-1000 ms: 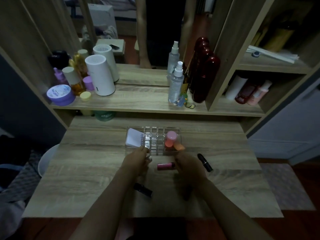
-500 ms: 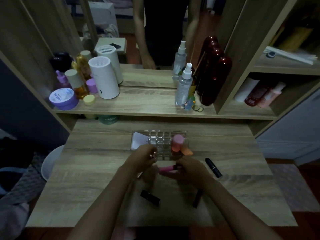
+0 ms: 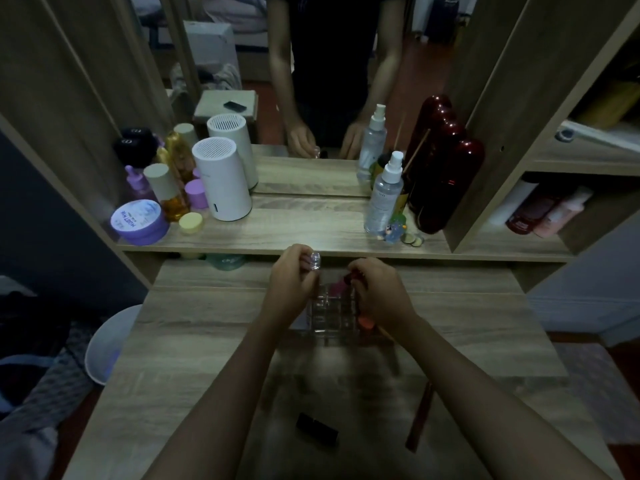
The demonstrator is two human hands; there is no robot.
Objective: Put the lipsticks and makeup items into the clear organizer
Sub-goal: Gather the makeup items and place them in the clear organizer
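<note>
The clear organizer [image 3: 329, 315] sits mid-table, mostly hidden under both hands. My left hand [image 3: 292, 287] hovers over its left side, gripping a small clear-capped lipstick [image 3: 314, 262] upright. My right hand [image 3: 379, 294] is over the organizer's right side, closed around a pink lipstick [image 3: 349, 277] whose dark tip pokes out. An orange sponge [image 3: 365, 323] peeks out below the right hand. A black lipstick [image 3: 317, 429] lies on the table near me, between my forearms. A thin reddish pencil-like stick [image 3: 420, 415] lies near my right forearm.
The wooden table [image 3: 194, 327] has a raised shelf behind it with a white cylinder [image 3: 221, 180], a purple jar [image 3: 138, 221], a spray bottle [image 3: 384, 195] and dark red bottles [image 3: 446, 181]. A mirror stands behind. A white bin [image 3: 104, 344] sits left of the table.
The right hand picked up the pink lipstick from the table. Both hands rose and moved forward over the organizer, now covering most of it. The view shifted closer.
</note>
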